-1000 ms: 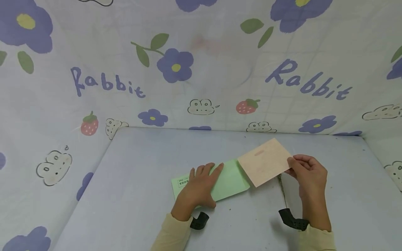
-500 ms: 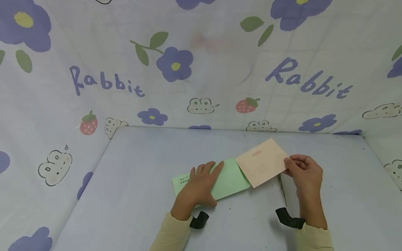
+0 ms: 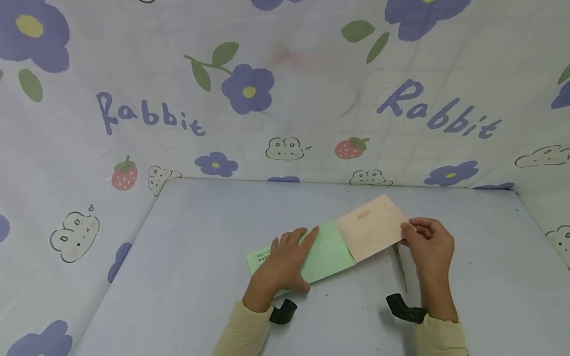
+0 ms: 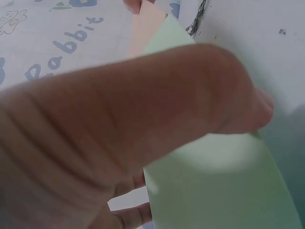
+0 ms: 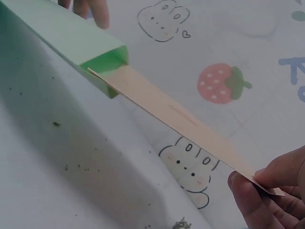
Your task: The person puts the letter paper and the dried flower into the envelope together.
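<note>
The left hand lies across a pale green paper sleeve on the counter, its fingers spread toward the far edge and its thumb bent over the near one, so that it grips the sleeve across its width. The right hand pinches the outer corner of a peach card between thumb and fingers. The card slopes down from that pinch to the open mouth of the sleeve; the right wrist view shows the mouth bowed into a narrow box shape, with the card's near corner right at its rim. How deep the far corner sits cannot be told.

The likeliest trouble is that near corner: if it catches on the rim or slips outside the wall, a push would bend the card or crease the paper. The single-corner pinch adds to this, since the card could pivot about it and jam askew. Too hard a squeeze from the left hand could buckle the sleeve; too light a one might let the mouth close, or the whole sleeve slide along the counter. A dried sprig lies just beside the card, near the right hand; a low sweep of the wrist could drag it and scatter more crumbs.
</note>
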`<state>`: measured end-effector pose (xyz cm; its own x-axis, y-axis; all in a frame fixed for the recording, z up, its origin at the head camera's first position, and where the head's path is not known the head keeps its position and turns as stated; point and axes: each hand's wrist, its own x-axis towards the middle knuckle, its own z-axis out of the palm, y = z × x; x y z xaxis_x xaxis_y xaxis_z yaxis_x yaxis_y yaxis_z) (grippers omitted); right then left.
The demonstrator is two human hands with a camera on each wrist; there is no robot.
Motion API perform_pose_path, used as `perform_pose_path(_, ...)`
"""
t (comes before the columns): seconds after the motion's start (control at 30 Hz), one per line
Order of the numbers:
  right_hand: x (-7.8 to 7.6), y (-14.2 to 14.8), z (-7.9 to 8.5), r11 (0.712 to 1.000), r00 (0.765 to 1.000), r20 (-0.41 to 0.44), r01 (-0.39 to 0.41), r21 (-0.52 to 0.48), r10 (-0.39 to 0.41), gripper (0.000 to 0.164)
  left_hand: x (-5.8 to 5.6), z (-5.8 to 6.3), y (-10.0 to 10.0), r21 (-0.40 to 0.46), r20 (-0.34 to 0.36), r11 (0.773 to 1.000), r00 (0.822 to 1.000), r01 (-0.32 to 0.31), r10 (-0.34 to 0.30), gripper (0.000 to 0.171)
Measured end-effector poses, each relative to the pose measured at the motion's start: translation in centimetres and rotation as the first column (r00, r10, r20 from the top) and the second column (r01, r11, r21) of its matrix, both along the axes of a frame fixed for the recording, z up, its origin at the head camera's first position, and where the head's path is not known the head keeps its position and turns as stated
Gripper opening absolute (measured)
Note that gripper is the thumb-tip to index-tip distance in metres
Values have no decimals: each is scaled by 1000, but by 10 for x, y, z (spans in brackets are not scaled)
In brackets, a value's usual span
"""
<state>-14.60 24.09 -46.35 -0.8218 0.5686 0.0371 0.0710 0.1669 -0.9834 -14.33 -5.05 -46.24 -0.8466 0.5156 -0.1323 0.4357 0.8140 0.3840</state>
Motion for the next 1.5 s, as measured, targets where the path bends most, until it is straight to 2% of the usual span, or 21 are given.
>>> perform_pose_path(0.13,0,-6,0,997,1000,-28,0,71,2,18,1,0,1,16,8,1000,1000,3,-3,120)
perform_pose_path(0.3,0,-12,-1,996,999,-10,-29,86,30,18,1,1,2,6,2,1000,1000,-5,5,119)
perform_pose_path(0.5,0,-15,-4,984,983,49,-177,-22,178,24,0,0,1,2,-6,1000,1000,-3,3,117)
perform_pose_path(0.63,0,-17,-4,966,966,86,-232,-116,243,26,0,-2,-1,-4,-15,1000,1000,-6,6,114)
perform_pose_path(0.8,-1,-17,-6,938,932,147,-311,-150,333,28,-1,-1,-1,-11,-23,1000,1000,-8,8,112)
perform_pose_path(0.97,-1,-17,-5,904,889,170,-411,-117,426,32,0,0,-1,-16,-23,1000,1000,-5,5,111)
perform_pose_path(1.13,-1,-21,-3,886,860,221,-460,-55,460,31,0,1,-1,-28,-27,1000,1000,-4,4,111)
perform_pose_path(1.4,-2,-30,-4,847,802,293,-529,-54,520,29,1,2,-1,-18,-27,1000,1000,-3,2,111)
perform_pose_path(1.5,-2,-32,-5,835,790,296,-549,-48,536,26,1,2,0,-23,-34,1000,999,1,-1,111)
